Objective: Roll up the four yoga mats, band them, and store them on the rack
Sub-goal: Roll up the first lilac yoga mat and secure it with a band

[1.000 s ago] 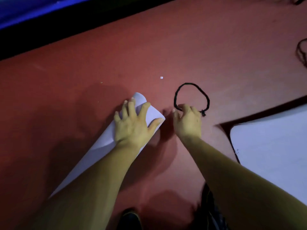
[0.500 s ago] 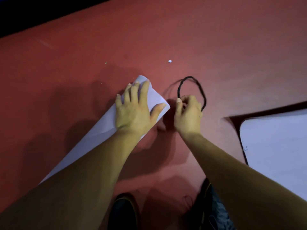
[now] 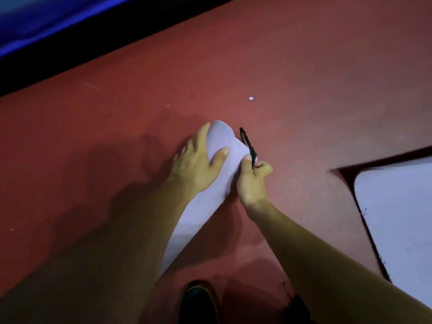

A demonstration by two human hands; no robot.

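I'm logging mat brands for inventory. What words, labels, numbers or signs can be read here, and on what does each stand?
None: no readable text shows on the rolled mat, the black band, the flat mat or the red floor.
Small dark specks along the flat mat's edge: too small to tell whether they are print.

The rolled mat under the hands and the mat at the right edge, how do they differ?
The rolled mat is a tube; the flat mat lies unrolled. The left hand grips the rolled mat, while the right hand holds a black band at its end; nothing touches the flat mat. Both are pale and rest on the red floor.
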